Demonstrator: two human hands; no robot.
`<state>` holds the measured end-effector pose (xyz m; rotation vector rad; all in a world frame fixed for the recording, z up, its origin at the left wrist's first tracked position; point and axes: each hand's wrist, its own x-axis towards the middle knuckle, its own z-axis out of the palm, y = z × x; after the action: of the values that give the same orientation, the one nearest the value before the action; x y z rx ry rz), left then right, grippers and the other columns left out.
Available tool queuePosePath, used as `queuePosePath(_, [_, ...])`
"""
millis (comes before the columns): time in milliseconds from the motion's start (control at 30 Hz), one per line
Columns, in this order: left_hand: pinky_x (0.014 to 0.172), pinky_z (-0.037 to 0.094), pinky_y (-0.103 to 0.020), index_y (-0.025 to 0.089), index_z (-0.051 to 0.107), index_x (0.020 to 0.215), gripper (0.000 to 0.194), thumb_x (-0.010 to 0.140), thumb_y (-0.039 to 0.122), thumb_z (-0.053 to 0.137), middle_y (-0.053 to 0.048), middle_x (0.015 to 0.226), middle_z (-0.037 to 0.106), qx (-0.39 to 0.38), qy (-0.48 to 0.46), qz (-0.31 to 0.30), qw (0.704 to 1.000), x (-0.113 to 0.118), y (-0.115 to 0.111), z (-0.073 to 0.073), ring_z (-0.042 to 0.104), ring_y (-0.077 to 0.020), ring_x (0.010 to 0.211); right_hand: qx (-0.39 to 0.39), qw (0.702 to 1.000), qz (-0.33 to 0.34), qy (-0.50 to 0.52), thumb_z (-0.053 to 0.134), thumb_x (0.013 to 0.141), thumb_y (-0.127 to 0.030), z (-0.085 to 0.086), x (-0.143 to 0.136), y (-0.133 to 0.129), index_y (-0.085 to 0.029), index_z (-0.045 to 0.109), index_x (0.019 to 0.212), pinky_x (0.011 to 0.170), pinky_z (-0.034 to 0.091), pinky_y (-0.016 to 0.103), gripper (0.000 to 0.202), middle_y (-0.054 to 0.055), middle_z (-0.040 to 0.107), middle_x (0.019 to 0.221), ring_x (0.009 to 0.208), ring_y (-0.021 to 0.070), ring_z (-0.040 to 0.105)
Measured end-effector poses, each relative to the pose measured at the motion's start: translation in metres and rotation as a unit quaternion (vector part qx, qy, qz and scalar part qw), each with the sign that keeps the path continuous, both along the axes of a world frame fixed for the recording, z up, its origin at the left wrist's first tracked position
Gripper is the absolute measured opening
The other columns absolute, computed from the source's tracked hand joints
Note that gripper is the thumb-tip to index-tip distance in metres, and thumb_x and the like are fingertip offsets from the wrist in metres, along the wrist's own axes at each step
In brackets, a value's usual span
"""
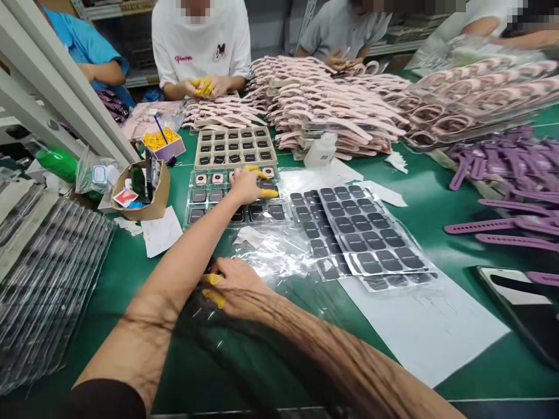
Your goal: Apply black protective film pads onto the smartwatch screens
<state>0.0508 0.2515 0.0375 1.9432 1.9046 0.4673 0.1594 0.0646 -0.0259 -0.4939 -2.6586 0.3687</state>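
1. Nearest the lens: dark strands, likely hair, trailing across both forearms. Risk: they hide small parts, or brush them if really that low.
2. Right hand beside clear film, fingers curled. Cannot tell whether they grasp anything. Film could snag on a fingertip and drag the torn white scrap lying on it.
3. Phone at the near right of the green tabletop, purple strap over it. Pulling that strap might scrape the screen.
4. Label sheets fanned, overlapping, partly on white paper. Loose layers; a sleeve or wrist catching an edge could skew them.
5. Left hand out over the clear tray, which sits ahead of the wearer, just before the beige tray. Fingers spread, yellow finger covers on; whether they grip is hidden. A pinkish watch case sits close by. Thin tray: pressure on one side might tip it and jostle the units.
6. White bottle behind and right. Upright; a wide reach could topple it, wetting nearby paper if it is open.
7. Pink straps heaped high, uneven. Top layers might slide toward the bottle.
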Motion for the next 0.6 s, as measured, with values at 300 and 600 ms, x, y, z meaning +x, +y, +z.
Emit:
queuePosePath(300, [0.12,0.037,-0.04,0.015,0.081,0.104,0.022,0.09,0.031,0.08,-0.01,0.119,0.078,0.002,0.02,-0.031,0.999,0.007,0.069,0.018,0.057,-0.0234,0.124,-0.003,1.0,0.015,-0.014,0.064,0.095,-0.047,0.003,-0.002,0.004,-0.024,0.074,0.108,0.071,0.041,0.037,0.028,0.007,0.072,0.108,0.084,0.0217,0.061])
queuePosePath(600, [0.13,0.032,-0.036,0.021,0.054,0.067,0.03,0.083,0.022,0.08,0.006,0.07,0.067,0.037,-0.118,-0.072,0.99,0.022,0.065,0.032,0.065,-0.0126,0.113,0.147,0.981,-0.036,-0.123,0.043,0.103,-0.046,0.044,0.013,0.001,-0.055,0.077,0.101,0.079,0.054,0.033,0.036,-0.018,0.079,0.122,0.1,0.0125,0.071])
